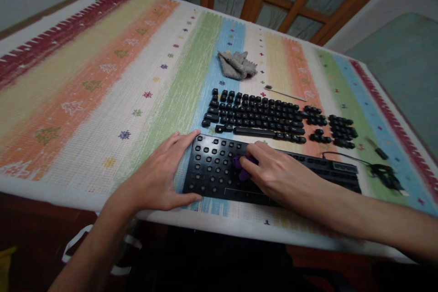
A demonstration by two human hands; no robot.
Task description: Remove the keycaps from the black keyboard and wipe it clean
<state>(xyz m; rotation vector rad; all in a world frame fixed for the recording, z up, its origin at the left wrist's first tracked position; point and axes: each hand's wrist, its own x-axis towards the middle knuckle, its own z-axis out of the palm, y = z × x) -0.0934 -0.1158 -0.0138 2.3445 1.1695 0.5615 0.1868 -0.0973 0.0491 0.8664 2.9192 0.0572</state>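
A black keyboard base (pixel 208 171) with its keycaps off lies along the front edge of the table, bare switch posts showing. My left hand (pixel 160 171) spans its left end, fingertips at the far corner and thumb at the near corner, gripping it. Over the middle of the base, my right hand (pixel 273 171) is closed on a lump of purple cleaning putty (pixel 243 174), which touches the switches. My right hand and forearm hide part of the base. Behind it, the loose black keycaps (pixel 256 112) are laid out in keyboard order.
A crumpled grey cloth (pixel 237 65) lies behind the keycaps, near a thin brush (pixel 285 93). To the right are a coiled black cable (pixel 386 177) and a small dark-ended tool (pixel 376 148). A striped tablecloth (pixel 137 77) covers the table.
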